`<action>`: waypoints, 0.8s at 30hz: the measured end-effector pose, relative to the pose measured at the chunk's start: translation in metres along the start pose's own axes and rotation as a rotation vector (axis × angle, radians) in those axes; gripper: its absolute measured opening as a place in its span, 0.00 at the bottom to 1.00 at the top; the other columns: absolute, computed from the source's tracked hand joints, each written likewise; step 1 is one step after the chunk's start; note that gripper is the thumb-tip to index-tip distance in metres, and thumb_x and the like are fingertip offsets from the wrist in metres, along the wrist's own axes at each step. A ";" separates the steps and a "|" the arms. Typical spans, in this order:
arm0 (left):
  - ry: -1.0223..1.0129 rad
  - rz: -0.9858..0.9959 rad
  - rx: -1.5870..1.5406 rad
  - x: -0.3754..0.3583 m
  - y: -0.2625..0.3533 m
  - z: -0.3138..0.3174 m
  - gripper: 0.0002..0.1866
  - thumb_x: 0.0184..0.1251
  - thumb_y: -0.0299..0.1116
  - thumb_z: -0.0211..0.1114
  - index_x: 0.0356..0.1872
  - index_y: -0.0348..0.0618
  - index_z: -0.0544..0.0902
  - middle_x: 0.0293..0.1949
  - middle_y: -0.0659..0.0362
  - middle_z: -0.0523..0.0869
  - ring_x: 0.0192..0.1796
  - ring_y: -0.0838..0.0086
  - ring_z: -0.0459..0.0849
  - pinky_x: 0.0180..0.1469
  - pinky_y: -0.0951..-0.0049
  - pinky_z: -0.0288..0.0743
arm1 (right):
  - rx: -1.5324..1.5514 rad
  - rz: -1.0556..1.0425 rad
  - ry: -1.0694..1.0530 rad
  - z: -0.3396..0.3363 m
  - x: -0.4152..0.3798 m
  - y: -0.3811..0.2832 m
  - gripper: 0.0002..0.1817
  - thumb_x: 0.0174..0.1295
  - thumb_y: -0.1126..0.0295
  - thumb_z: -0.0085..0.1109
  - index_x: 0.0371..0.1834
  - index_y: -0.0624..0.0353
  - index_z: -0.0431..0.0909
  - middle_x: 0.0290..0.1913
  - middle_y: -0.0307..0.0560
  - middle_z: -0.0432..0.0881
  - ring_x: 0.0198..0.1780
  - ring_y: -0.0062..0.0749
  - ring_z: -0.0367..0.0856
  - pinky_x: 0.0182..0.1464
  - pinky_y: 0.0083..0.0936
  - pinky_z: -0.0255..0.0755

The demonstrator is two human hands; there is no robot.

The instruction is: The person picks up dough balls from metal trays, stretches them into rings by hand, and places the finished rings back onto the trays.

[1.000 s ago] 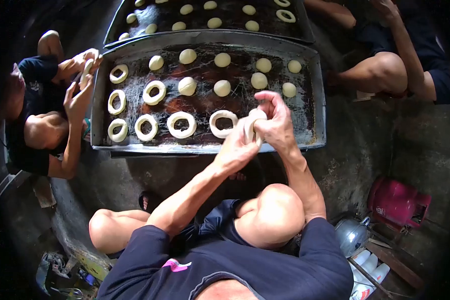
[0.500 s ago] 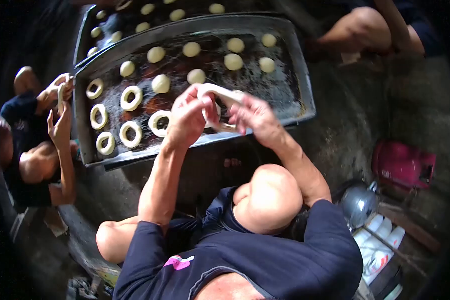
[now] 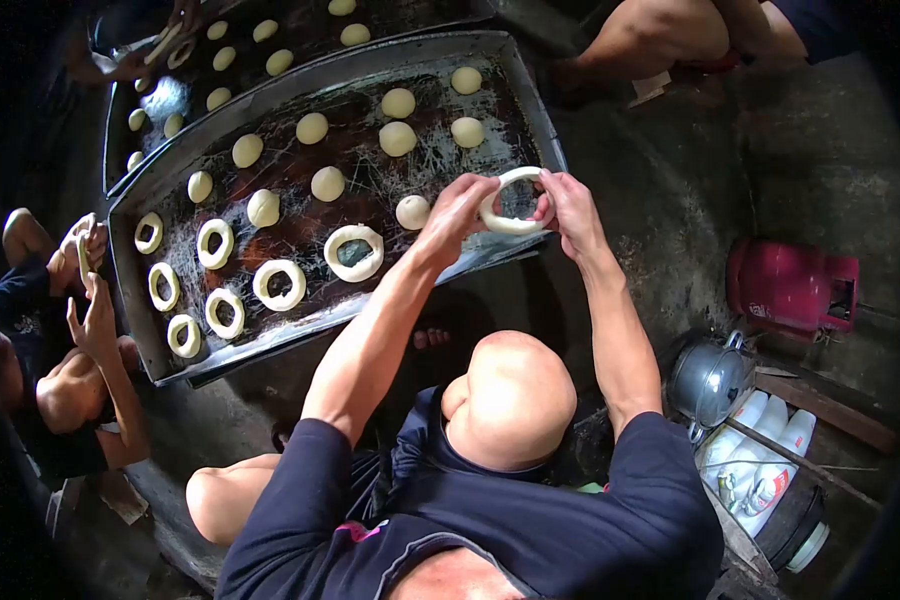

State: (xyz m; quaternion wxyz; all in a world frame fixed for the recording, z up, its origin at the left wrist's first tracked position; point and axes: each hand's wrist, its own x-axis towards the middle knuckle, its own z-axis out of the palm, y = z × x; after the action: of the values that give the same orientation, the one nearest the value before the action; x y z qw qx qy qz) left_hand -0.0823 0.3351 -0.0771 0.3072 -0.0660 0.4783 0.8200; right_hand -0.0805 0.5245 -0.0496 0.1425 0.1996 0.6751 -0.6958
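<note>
A pale dough ring point(image 3: 511, 225) is held up over the near right corner of a dark metal tray point(image 3: 560, 150). My left hand point(image 3: 457, 212) pinches the ring's left side and my right hand point(image 3: 572, 212) grips its right side. On the tray's left and near part lie several dough rings, the largest point(image 3: 378, 262) to the left of my left forearm. Several round dough balls sit in rows farther back, one ball point(image 3: 413, 211) close beside my left hand.
Behind is a second tray point(image 3: 107, 130) with dough balls, where another person's hands point(image 3: 120, 62) hold dough. A co-worker point(image 3: 80, 380) at the left holds dough too. Another person's bent leg point(image 3: 660, 35) is upper right. At right are a pink gas cylinder point(image 3: 785, 284), metal pot point(image 3: 708, 380) and white bottles point(image 3: 760, 460).
Both hands have moved right with the dough ring, which now shows as a wide round loop held between them. The view has shifted, with the trays lying farther left.
</note>
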 end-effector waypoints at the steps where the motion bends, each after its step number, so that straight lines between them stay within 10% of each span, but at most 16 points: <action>1: 0.040 -0.024 0.005 0.013 -0.005 0.006 0.20 0.70 0.46 0.55 0.51 0.40 0.74 0.47 0.57 0.78 0.53 0.70 0.76 0.56 0.61 0.73 | -0.197 0.006 0.091 -0.001 0.011 0.003 0.18 0.68 0.57 0.51 0.31 0.62 0.75 0.21 0.38 0.75 0.21 0.21 0.75 0.31 0.27 0.76; 4: 0.150 -0.055 0.035 0.035 -0.012 0.019 0.25 0.69 0.50 0.54 0.50 0.34 0.75 0.44 0.55 0.79 0.46 0.68 0.79 0.52 0.59 0.75 | -0.567 0.000 0.135 0.000 0.028 0.005 0.25 0.70 0.50 0.44 0.38 0.65 0.76 0.24 0.40 0.77 0.23 0.21 0.77 0.27 0.23 0.73; 5: 0.126 -0.076 0.079 0.039 -0.013 0.016 0.28 0.68 0.51 0.54 0.53 0.32 0.75 0.50 0.48 0.80 0.53 0.61 0.79 0.56 0.58 0.73 | -0.738 -0.060 0.126 -0.005 0.040 0.014 0.29 0.67 0.46 0.44 0.37 0.68 0.76 0.31 0.62 0.81 0.33 0.54 0.82 0.42 0.41 0.75; 6: 0.132 -0.074 0.081 0.044 -0.012 0.012 0.28 0.68 0.51 0.54 0.53 0.32 0.75 0.50 0.48 0.80 0.53 0.61 0.79 0.56 0.58 0.73 | -0.737 -0.063 0.120 -0.014 0.049 0.023 0.29 0.67 0.46 0.44 0.37 0.68 0.76 0.31 0.62 0.81 0.33 0.54 0.82 0.42 0.41 0.75; 9: 0.171 0.162 0.949 0.028 0.015 -0.003 0.32 0.66 0.48 0.57 0.62 0.32 0.70 0.59 0.39 0.75 0.58 0.53 0.78 0.60 0.64 0.72 | -1.112 -0.268 0.199 -0.013 0.050 0.031 0.20 0.68 0.56 0.44 0.40 0.65 0.76 0.36 0.68 0.79 0.42 0.65 0.78 0.48 0.51 0.71; 15: 0.325 0.362 1.410 -0.020 0.035 -0.067 0.22 0.63 0.37 0.61 0.56 0.38 0.76 0.42 0.45 0.80 0.44 0.51 0.81 0.47 0.58 0.75 | -1.236 -0.521 0.210 0.019 -0.003 0.009 0.11 0.62 0.72 0.50 0.44 0.60 0.78 0.40 0.64 0.78 0.40 0.62 0.79 0.44 0.50 0.74; 19: 0.228 0.579 1.502 -0.025 0.006 -0.068 0.08 0.57 0.29 0.60 0.33 0.38 0.71 0.36 0.46 0.79 0.40 0.48 0.78 0.45 0.54 0.73 | -1.190 -0.561 0.042 0.034 -0.011 0.026 0.13 0.60 0.75 0.52 0.47 0.56 0.80 0.39 0.61 0.79 0.43 0.56 0.79 0.44 0.46 0.75; 24: 0.155 0.347 1.437 -0.047 0.016 -0.067 0.11 0.59 0.31 0.61 0.39 0.37 0.73 0.33 0.48 0.81 0.40 0.52 0.81 0.45 0.57 0.75 | -1.164 -0.531 0.015 0.036 -0.032 0.018 0.12 0.62 0.73 0.51 0.47 0.58 0.80 0.39 0.60 0.79 0.43 0.55 0.79 0.44 0.44 0.74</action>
State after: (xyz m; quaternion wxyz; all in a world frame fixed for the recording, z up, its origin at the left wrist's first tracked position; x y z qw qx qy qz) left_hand -0.0662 0.2533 -0.0824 0.1062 0.1701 0.9206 0.3350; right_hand -0.0467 0.4851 -0.0500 0.0459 -0.0796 0.9699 -0.2253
